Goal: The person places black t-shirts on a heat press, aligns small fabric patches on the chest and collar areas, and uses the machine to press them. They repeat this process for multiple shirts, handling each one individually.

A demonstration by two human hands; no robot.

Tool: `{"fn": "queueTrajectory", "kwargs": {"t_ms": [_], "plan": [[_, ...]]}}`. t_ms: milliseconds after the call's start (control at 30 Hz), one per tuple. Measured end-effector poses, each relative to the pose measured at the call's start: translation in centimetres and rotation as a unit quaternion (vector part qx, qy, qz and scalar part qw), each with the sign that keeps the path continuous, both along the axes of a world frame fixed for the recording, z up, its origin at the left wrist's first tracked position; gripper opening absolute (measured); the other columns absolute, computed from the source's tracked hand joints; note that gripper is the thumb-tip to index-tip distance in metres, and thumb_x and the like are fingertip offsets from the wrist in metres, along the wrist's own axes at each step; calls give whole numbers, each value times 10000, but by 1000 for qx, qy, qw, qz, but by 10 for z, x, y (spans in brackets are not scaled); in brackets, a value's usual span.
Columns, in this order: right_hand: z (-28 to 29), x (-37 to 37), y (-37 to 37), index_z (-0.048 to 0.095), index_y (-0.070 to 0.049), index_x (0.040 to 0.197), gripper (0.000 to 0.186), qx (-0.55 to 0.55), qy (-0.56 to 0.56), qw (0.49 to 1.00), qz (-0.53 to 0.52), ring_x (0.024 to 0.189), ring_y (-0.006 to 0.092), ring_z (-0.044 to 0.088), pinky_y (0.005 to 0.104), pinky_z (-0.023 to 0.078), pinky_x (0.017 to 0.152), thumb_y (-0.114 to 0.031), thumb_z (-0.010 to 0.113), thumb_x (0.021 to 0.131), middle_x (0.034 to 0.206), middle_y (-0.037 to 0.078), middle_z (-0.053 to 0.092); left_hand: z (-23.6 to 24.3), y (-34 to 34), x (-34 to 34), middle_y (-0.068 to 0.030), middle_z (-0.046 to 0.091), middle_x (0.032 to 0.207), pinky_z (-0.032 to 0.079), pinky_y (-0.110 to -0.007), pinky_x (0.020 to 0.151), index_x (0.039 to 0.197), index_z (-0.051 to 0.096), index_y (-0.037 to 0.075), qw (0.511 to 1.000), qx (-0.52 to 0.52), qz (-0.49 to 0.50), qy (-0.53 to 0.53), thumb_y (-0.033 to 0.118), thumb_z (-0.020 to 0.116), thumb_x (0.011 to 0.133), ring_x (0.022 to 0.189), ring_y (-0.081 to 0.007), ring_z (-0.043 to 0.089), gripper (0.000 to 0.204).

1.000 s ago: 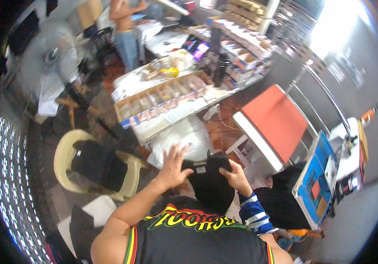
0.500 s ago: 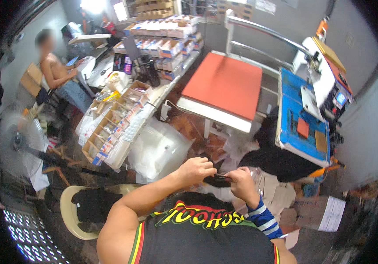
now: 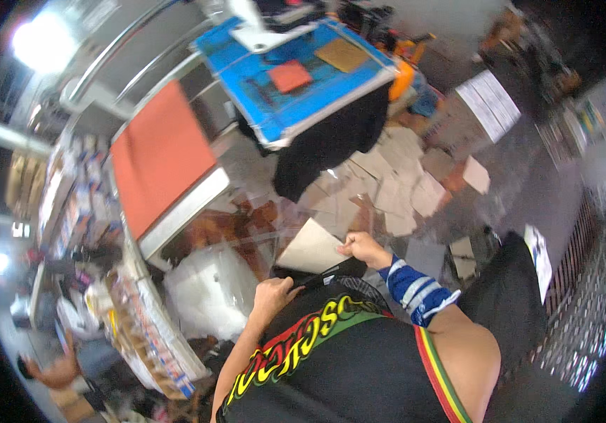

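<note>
My right hand is closed on the right edge of a beige cardboard sheet, thumb and fingers pinching it. The sheet is tilted in front of my chest. Black cloth bunches just below it, against my black shirt; where the cloth ends and the shirt begins is hard to tell. My left hand is lower and to the left, its fingers curled closed at the black cloth's left edge. Whatever lies inside its grip is mostly hidden. A blue and white band covers my right wrist.
Ahead stands a blue-topped press table with a small red pad. Left of it is an orange-red table. Several beige cardboard pieces lie on the floor, near clear plastic. Another person sits far left.
My view has swung right and tilted. My hands, close together before on a thin dark thing, are now farther apart, and the beige cardboard sheet shows between them.
</note>
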State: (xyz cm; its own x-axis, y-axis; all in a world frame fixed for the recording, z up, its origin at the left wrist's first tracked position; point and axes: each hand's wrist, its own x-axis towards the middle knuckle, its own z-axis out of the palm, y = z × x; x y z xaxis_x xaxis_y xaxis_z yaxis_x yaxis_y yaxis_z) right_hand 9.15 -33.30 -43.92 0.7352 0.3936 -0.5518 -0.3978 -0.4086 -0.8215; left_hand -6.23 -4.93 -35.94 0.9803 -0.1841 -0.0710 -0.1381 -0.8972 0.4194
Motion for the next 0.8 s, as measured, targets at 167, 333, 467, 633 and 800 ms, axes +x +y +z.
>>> {"fn": "queueTrajectory", "kwargs": {"t_ms": [167, 333, 467, 633, 800], "plan": [[-76, 10, -86, 692, -44, 941, 192, 72, 128, 914, -378, 711, 210, 649, 396, 541, 627, -192, 797, 879, 833, 66, 676, -21, 9, 1, -172, 684, 728, 525, -521, 653, 743, 582, 30, 992, -40, 57, 109, 420, 733, 919, 723, -421, 676, 453], [-54, 28, -89, 741, -36, 1089, 446, -420, -101, 887, -165, 962, 314, 718, 429, 556, 901, -417, 799, 866, 1046, 154, 760, -33, 29, 10, -105, 726, 878, 550, -428, 748, 1016, 712, -4, 757, -433, 403, 279, 346, 588, 1043, 843, -213, 711, 372], [6, -2, 52, 645, 17, 1325, 790, 43, -91, 942, 319, 1209, 329, 657, 415, 501, 1044, -524, 845, 785, 1256, 238, 690, -14, 16, 26, -146, 699, 1207, 511, -439, 989, 1272, 594, -20, 461, -710, 449, 286, 314, 520, 1083, 1077, -277, 669, 391], [71, -29, 190, 683, -7, 1190, 322, 88, -157, 945, 272, 1072, 362, 708, 426, 538, 898, -98, 696, 881, 1097, 232, 724, 53, 45, 17, -121, 705, 1034, 477, -401, 830, 811, 664, 41, 890, -222, 386, 98, 195, 697, 932, 963, -250, 646, 199], [120, 8, 251, 685, 21, 1113, 309, 154, -67, 875, 455, 963, 289, 720, 410, 541, 854, -9, 590, 820, 1000, 214, 742, 79, 124, -11, -181, 569, 1387, 396, -491, 1114, 1217, 695, 79, 900, -214, 344, -161, 66, 813, 673, 1322, -393, 511, 557]]}}
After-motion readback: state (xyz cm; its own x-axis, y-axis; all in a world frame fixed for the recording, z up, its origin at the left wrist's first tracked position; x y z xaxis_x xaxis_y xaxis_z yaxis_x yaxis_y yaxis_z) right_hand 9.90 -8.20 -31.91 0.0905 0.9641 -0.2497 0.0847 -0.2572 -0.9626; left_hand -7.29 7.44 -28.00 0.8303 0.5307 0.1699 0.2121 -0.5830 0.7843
